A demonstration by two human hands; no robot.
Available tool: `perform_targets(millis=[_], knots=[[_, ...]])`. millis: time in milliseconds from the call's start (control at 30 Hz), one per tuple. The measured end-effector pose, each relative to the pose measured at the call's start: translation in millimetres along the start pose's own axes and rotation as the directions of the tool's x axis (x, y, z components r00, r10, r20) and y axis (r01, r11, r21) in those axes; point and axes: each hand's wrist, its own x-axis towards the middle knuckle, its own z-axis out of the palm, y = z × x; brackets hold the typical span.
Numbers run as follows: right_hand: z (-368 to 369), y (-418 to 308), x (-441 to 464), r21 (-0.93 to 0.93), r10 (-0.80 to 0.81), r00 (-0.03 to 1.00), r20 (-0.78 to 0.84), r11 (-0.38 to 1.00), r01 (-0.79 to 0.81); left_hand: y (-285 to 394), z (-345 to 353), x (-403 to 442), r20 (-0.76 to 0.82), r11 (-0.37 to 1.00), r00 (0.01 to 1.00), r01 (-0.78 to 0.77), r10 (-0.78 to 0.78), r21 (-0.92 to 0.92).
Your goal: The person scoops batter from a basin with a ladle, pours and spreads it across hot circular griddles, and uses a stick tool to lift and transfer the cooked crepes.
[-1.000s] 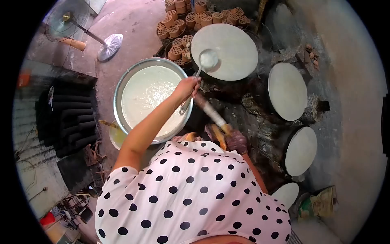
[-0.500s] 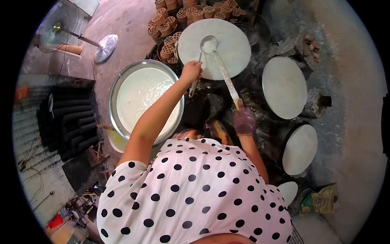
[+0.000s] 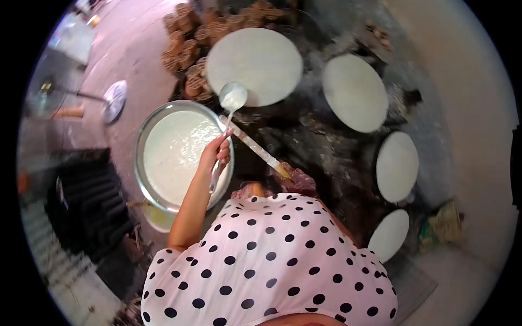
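Note:
My left hand [image 3: 218, 152] is bare and wrapped round the handle of a metal ladle [image 3: 234, 98]. White liquid shows in the ladle's bowl, over the lower left edge of the largest round white surface [image 3: 255, 62]. Under my left forearm is a wide metal basin [image 3: 142, 179] of white batter [image 3: 176, 146]. My right hand [image 3: 299, 182], in a dark reddish glove, grips a long flat stick [image 3: 255, 146] near my waist. The stick's far end lies close to the basin's rim, just below the ladle.
More round white discs [image 3: 356, 92], [image 3: 397, 167], [image 3: 389, 236] curve down the right side. Perforated clay cylinders [image 3: 187, 51] are piled at the upper left. A fan base [image 3: 115, 101], dark stacked rolls [image 3: 89, 201] and a small yellowish bowl [image 3: 159, 218] are on the left.
The ladle has come back from the middle of the largest surface to its lower left edge. The stick has swung left off that surface, and my right hand has drawn toward my body. The view has shifted.

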Motion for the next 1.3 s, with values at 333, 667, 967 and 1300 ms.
perform_targets(millis=[333,667,967,1300], knots=[[-36.2,152.8,-59.0,-0.248,0.860,0.502,0.094,0.509,-0.825,-86.8,74.0,12.9,0.092,0.875,0.995,-0.014,-0.035,0.484],[-49.0,444.0,-40.8,0.737,0.995,-0.022,0.099,-0.088,-0.670,-103.1,184.8,41.7,0.026,0.925,0.999,0.007,-0.019,0.379],[-58.4,461.8,-22.3,0.680,0.908,-0.155,0.390,-0.397,-0.616,-114.9,171.1,49.4,-0.179,0.953,0.983,0.016,0.040,0.301],[46.6,283.1,53.0,0.459,0.812,-0.096,0.576,-0.418,-0.784,-101.8,167.8,68.5,-0.089,0.959,0.994,-0.032,0.060,0.282]])
